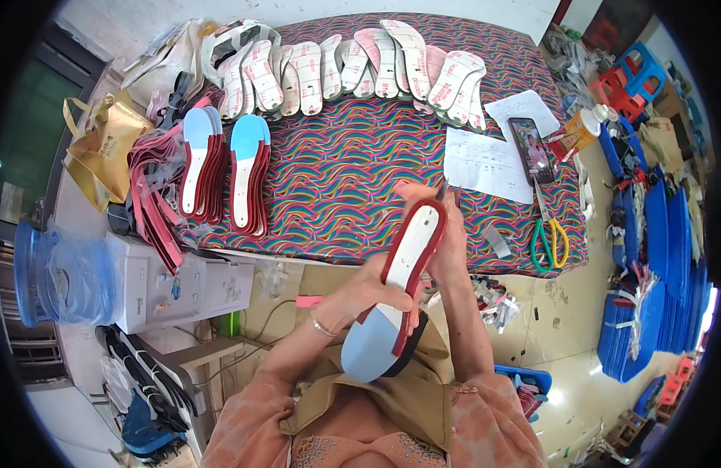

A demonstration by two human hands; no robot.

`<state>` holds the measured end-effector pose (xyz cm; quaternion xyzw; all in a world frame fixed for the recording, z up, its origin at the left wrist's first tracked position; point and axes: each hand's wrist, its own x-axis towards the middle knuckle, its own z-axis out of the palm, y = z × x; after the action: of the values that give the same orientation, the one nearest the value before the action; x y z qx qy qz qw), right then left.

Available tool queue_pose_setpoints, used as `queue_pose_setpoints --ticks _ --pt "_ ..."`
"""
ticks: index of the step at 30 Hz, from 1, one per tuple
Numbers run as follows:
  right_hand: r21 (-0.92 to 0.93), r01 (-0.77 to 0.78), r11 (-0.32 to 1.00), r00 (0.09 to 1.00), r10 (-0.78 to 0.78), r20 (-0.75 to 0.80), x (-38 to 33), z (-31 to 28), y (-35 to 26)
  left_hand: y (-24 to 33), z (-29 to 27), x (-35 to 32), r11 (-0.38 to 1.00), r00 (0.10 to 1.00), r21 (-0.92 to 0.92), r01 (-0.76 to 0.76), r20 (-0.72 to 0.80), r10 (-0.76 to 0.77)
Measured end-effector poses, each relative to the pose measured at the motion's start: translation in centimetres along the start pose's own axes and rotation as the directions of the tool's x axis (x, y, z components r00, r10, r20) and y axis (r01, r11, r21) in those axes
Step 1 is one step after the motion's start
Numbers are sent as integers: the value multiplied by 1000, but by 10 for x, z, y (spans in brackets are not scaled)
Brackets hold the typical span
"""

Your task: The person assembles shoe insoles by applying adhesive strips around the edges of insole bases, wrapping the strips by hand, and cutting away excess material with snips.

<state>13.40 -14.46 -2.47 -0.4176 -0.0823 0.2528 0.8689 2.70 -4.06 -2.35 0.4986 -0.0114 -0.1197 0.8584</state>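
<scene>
An insole (408, 253) with a white middle, dark red edge and light blue wide end is held tilted above my lap, in front of the table's near edge. My left hand (362, 295) is closed round its middle, fingers partly hidden beneath. My right hand (452, 248) is at the narrow upper end, partly behind it. A small dark pointed tool (442, 189) sticks up from the right fingers; most of it is hidden. Two stacks of similar insoles, a left stack (195, 173) and a right stack (243, 175), lie on the table's left side.
White and pink printed insoles (303, 76) line the back of the patterned table (352, 187). At right are papers (485, 165), a phone (529, 148), a bottle (580, 132) and scissors (549, 240). Pink strips (151, 207) hang off the left edge. Blue bins (657, 242) stand at far right.
</scene>
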Motion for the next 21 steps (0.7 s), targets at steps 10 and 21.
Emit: queue_pose_setpoints --ticks 10,21 --pt "75 139 987 990 -139 -11 -7 -6 -1 8 11 -6 853 986 -500 152 136 -96" --pt "-217 98 971 994 -83 76 -21 28 1 21 -9 -48 996 998 -65 55 39 -52"
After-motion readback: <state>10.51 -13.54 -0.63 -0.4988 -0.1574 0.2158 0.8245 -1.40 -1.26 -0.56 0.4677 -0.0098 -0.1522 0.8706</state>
